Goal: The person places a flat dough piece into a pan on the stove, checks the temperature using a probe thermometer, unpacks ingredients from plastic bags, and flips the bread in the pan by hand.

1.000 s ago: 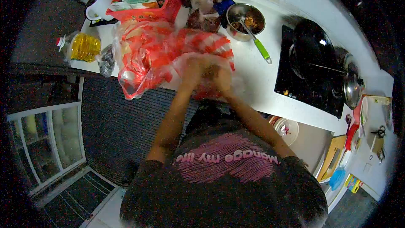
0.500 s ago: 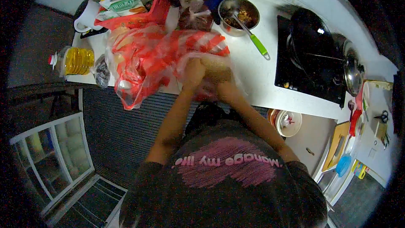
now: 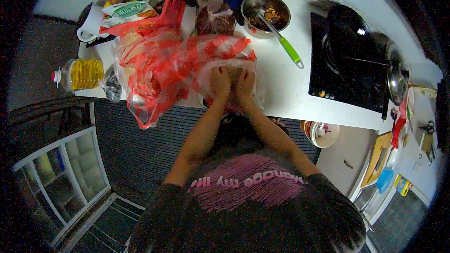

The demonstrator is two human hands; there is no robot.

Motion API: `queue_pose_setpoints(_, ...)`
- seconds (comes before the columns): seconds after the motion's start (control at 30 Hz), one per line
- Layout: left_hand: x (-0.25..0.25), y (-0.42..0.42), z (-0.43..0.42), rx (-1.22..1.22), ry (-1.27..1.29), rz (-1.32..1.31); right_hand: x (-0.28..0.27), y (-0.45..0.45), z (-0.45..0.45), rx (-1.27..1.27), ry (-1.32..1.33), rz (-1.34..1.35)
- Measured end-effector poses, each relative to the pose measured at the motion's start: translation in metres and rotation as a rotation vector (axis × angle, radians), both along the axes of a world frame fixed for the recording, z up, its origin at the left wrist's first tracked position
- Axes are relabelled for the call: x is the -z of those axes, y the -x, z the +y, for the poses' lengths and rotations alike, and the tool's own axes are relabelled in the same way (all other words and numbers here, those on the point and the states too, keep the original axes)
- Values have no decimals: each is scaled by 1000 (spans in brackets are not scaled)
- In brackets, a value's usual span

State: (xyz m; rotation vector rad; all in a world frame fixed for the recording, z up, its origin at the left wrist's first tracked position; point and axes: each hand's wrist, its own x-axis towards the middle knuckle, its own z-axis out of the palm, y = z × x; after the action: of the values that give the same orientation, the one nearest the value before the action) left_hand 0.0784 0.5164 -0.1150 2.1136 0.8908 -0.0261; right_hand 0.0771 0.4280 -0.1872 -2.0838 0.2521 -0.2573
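Observation:
A clear plastic bag lies at the counter's front edge, beside crumpled red-and-white striped plastic bags. My left hand and my right hand are side by side at the clear bag, fingers curled down and closed on its plastic. What lies under my fingers is blurred, and I cannot tell what the bag contains. Beyond my right hand stands a steel pot of brown, chunky food. A ladle or spoon with a green handle rests in it, its handle over the rim.
An oil bottle lies at the left. Behind the bags are a red basket of packets and bottles, and a tied bag of dark contents. A black cooktop with a wok and a lid is right. Below stands a bucket.
My hands have shifted from a blurred, spread position to side by side, with the right hand turned more upright. The clear bag's plastic has moved around them. The camera view has shifted slightly.

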Motion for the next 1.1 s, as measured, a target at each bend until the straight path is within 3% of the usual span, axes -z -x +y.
queue_pose_setpoints(0.1,-30,2,-9,-8,135,-22,-14,-11,2,-67,-84,-188)
queue_pose_setpoints(0.2,2,-5,-11,37,77,-47,-16,-17,3,-27,-251,12)
queue_pose_setpoints(0.27,11,-8,-19,-7,173,-100,-14,-15,-2,24,-528,142)
queue_pose_setpoints(0.43,9,-6,-31,-328,953,-325,-28,-15,-15,94,-1106,327)
queue_pose_setpoints(0.5,10,0,-28,-396,1101,-370,-96,-7,-6,69,-1171,211)
queue_pose_setpoints(0.57,54,3,-19,-291,794,-426,-99,-4,-5,80,-1136,241)
queue_pose_setpoints(0.63,41,6,-19,-329,790,-490,-97,0,-3,114,-1168,249)
queue_pose_setpoints(0.7,10,16,-30,-514,1092,-568,-95,5,1,172,-1266,238)
queue_pose_setpoints(0.8,-45,19,-33,-383,866,-793,-126,12,-1,51,-1336,291)
queue_pose_setpoints(1.0,-48,27,-31,-412,858,-807,-154,17,-4,-101,-1354,327)
queue_pose_setpoints(1.1,-60,30,-35,-410,727,-771,-151,16,-8,-198,-1409,317)
